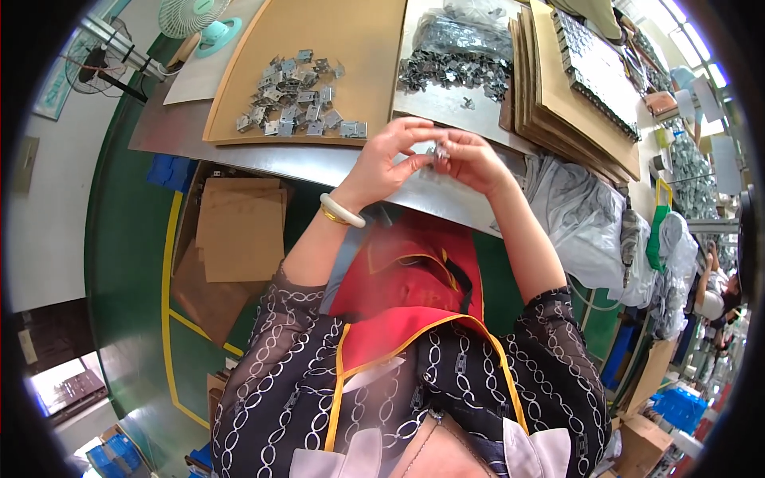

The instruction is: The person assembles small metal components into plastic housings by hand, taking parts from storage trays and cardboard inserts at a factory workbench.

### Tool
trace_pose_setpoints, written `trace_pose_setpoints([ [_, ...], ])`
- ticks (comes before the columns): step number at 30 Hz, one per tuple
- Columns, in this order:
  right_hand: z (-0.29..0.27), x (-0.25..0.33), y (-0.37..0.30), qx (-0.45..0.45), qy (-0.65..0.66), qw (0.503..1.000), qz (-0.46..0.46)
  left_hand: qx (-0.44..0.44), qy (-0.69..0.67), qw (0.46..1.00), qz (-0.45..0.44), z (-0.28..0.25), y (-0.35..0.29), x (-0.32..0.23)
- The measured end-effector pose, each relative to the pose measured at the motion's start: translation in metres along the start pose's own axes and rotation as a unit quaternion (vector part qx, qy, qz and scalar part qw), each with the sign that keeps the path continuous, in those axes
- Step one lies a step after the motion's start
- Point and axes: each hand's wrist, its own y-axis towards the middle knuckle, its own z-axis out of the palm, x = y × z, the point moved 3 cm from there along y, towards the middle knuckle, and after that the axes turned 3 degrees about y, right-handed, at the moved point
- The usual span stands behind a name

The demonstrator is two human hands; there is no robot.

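Above the front edge of the metal table, my two hands meet fingertip to fingertip. My left hand (382,163) is closed in a pinch, and my right hand (476,162) pinches from the other side. Between them is a small shiny metal piece (437,151), mostly covered by the fingers, so its exact shape is hard to make out. To the left, bent sheet-metal brackets (299,97) lie in a loose pile on a brown board (358,48). Beyond my right hand, a heap of small dark metal parts (454,73) spreads over the tabletop.
Stacked cardboard sheets (550,103) at the right carry a tray of metal parts (594,68). A clear plastic bag (462,33) lies behind the dark heap. Grey plastic sheeting (578,211) hangs at the right edge. A fan (215,36) stands far left; cardboard (239,227) sits below the table.
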Motion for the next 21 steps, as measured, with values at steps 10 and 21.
trace_pose_setpoints([
  [10,0.027,-0.041,-0.045,-0.154,-0.225,0.962,-0.005,0.067,-0.205,0.971,-0.102,0.018,-0.036,0.015],
  [21,0.085,-0.036,-0.088,-0.263,-0.597,0.661,-0.371,-0.005,-0.061,0.985,-0.162,0.033,-0.059,0.001],
])
